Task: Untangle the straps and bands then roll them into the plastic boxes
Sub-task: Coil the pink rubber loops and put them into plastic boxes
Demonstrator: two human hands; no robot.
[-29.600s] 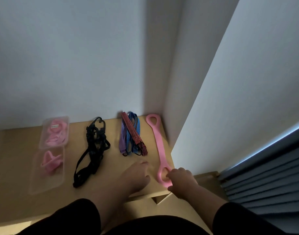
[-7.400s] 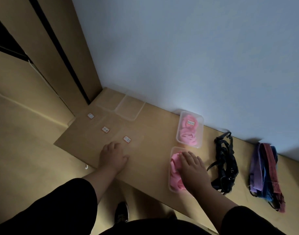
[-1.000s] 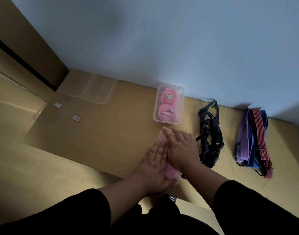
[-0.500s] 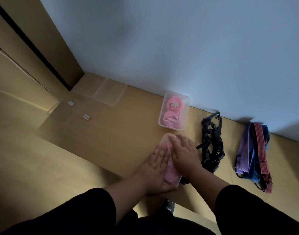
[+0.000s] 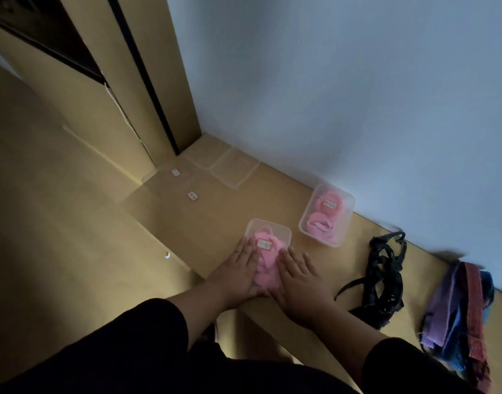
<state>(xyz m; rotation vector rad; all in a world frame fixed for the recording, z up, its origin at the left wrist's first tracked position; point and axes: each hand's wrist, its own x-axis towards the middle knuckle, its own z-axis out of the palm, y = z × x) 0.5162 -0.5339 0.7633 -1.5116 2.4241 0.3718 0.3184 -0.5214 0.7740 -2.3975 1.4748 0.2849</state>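
Note:
A clear plastic box (image 5: 283, 233) with a labelled lid and a rolled pink band (image 5: 265, 273) inside sits near the shelf's front edge. My left hand (image 5: 238, 273) lies flat on its left side and my right hand (image 5: 298, 275) flat on its right side, fingers straight, pressing the lid. A second lidded box (image 5: 347, 223) with pink bands stands behind it by the wall. To the right lie a tangled black strap (image 5: 384, 277) and a bundle of purple, blue and red bands (image 5: 460, 305).
Empty clear boxes and lids (image 5: 234, 169) with small labels (image 5: 192, 195) lie at the shelf's far left beside a wooden cabinet (image 5: 107, 81). The white wall (image 5: 329, 95) runs behind. The wooden shelf (image 5: 187, 220) drops off at its front edge by my hands.
My hands have slid apart from overlapping to either side of the lid, so the label shows. The camera has swung left.

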